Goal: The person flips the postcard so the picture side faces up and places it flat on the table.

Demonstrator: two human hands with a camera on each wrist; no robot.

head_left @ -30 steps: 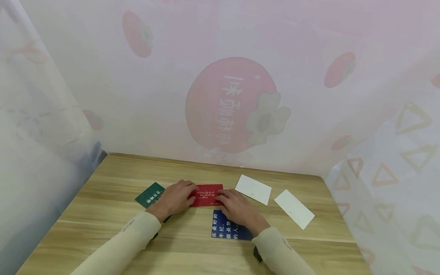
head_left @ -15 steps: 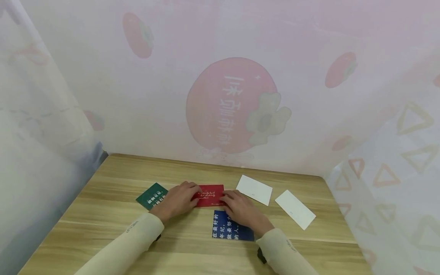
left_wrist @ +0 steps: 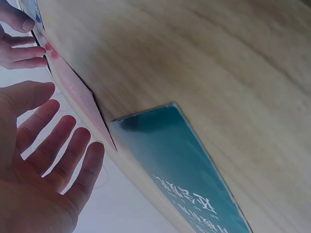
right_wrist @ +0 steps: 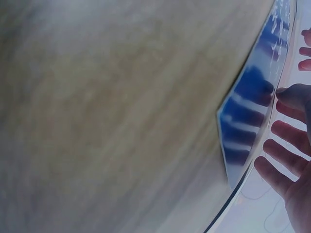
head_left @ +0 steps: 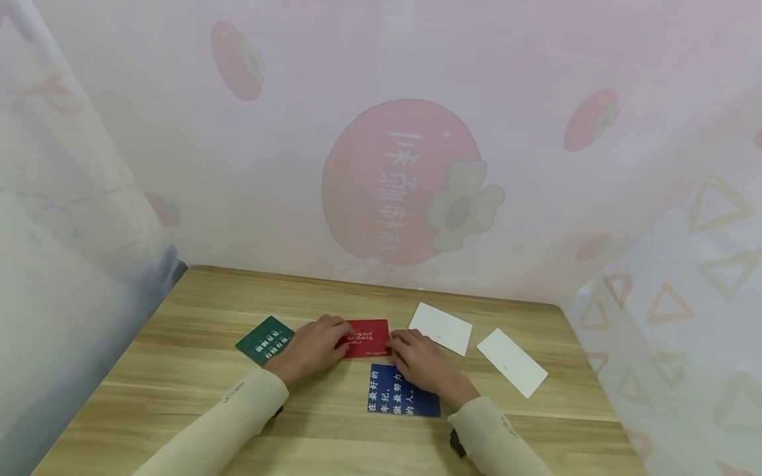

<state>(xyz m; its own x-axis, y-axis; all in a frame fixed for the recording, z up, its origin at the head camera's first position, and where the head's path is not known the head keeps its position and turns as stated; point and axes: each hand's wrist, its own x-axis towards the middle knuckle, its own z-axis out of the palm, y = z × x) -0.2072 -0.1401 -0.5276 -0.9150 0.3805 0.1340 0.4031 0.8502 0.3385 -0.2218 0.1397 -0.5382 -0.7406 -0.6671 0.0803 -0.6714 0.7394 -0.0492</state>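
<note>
A red card point(head_left: 370, 338) with white script lies flat on the table, between my two hands. My left hand point(head_left: 312, 347) rests over its left end; in the left wrist view the fingers are spread and relaxed. Fingertips of my right hand point(head_left: 424, 362) are at the red card's right edge, while the palm hangs over a blue card point(head_left: 383, 395) with white characters. Loosely extended fingers show in the right wrist view, reflected in the glossy blue card point(right_wrist: 245, 109). Left of my left hand lies a green card point(head_left: 264, 338), partly covered by the wrist.
Two white cards lie to the right, one point(head_left: 442, 327) just behind my right hand and another point(head_left: 512, 362) farther right. The wood-grain table point(head_left: 333, 439) is enclosed at the back and sides by pale printed cloth point(head_left: 286, 165).
My left hand has slid a little right, baring more of the green card and covering more of the red one. The right hand has shifted slightly right.
</note>
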